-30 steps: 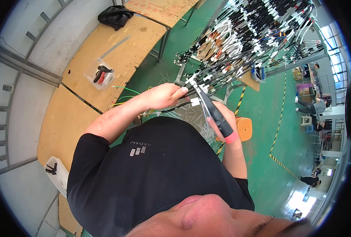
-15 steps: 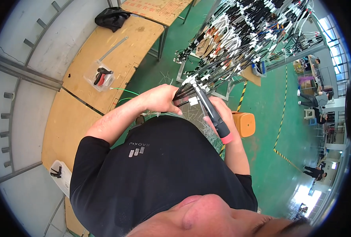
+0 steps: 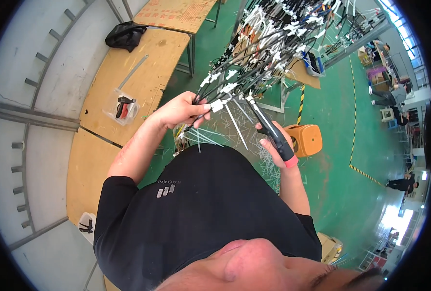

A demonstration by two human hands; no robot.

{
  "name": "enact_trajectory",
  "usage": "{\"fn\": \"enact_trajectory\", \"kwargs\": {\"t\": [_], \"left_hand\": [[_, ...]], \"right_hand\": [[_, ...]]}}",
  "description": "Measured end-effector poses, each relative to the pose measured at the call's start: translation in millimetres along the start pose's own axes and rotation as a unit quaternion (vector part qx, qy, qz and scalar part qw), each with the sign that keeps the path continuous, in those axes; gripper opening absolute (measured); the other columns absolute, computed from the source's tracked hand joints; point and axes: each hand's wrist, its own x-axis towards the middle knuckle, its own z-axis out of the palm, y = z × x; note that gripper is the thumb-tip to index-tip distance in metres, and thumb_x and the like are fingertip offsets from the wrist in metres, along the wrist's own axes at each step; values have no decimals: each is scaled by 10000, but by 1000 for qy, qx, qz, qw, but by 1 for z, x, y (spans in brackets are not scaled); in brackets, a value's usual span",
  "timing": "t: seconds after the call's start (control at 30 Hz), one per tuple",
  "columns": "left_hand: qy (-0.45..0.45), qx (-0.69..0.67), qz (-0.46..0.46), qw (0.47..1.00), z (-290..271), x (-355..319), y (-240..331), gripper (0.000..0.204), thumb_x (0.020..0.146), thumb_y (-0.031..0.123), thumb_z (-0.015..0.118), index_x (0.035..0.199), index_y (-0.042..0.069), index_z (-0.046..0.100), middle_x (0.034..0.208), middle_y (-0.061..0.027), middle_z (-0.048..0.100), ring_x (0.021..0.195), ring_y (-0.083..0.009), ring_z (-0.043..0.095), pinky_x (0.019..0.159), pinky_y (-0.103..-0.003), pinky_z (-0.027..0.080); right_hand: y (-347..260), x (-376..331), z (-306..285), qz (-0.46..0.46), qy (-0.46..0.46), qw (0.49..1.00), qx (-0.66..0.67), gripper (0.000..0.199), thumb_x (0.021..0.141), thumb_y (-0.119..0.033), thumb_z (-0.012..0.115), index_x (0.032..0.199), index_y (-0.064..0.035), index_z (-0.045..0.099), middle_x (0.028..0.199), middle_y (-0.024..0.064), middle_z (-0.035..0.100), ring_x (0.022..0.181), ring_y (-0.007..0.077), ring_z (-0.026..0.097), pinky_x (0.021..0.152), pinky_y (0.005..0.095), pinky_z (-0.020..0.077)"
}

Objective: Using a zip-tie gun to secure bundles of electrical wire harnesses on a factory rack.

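My left hand (image 3: pixel 185 110) pinches black cables near a white tag (image 3: pixel 218 105), thumb and forefinger closed round them. These cables belong to a thick bundle (image 3: pixel 268 68) with many white connectors and ties, hanging ahead of me. In my right hand (image 3: pixel 278 153) is a black cable tie gun (image 3: pixel 272 132) with a pinkish-red end. Its narrow nose points up at the cables, near the white ties; contact cannot be made out. A long white cable tie (image 3: pixel 238 127) dangles between my hands. Several pale strips (image 3: pixel 206 137) hang below my left hand.
Left of me stands a wooden table (image 3: pixel 142 77) with a red-and-black hand tool (image 3: pixel 123 107) on clear plastic, a metal strip (image 3: pixel 133 72) and a black bag (image 3: pixel 126 36). An orange stool (image 3: pixel 306 139) is at my right. Tie offcuts litter the green floor; people work far right.
The cable tie gun has shifted right, away from the spot where its nose met the cables. My left hand has moved slightly left and up with the cables. The dangling white tie now shows.
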Motion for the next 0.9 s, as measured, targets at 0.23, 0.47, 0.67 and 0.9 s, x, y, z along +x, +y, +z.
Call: {"fn": "enact_trajectory", "kwargs": {"t": [0.23,0.47,0.67,0.9], "left_hand": [[85,73,81,990,12,-5,7,291,806,117,902,928,77,640,766,60,561,698,-53,525,631,-245,429],[186,276,117,936,30,13,6,516,690,211,1013,916,93,565,770,58,543,730,-83,505,673,-286,456],[167,211,142,953,21,4,4,309,871,211,895,1024,56,675,755,52,576,703,-56,518,647,-266,449],[88,50,103,990,15,-10,13,267,1124,249,555,1108,43,724,704,31,606,595,-35,468,544,-228,333]], "right_hand": [[-14,14,17,-186,74,915,-350,376,837,-105,725,1208,-61,684,1155,114,665,1153,322,652,1079,504,492],[-32,32,34,-242,36,878,-412,304,844,-127,716,1142,-68,704,1130,87,668,1158,295,654,1127,522,454],[-1,28,20,-229,58,943,-234,327,810,-62,750,1133,-47,699,1128,113,709,1098,326,690,1052,494,514],[12,18,2,1,74,994,78,364,922,-108,726,1265,6,690,1143,96,724,1046,211,682,954,342,517]]}}
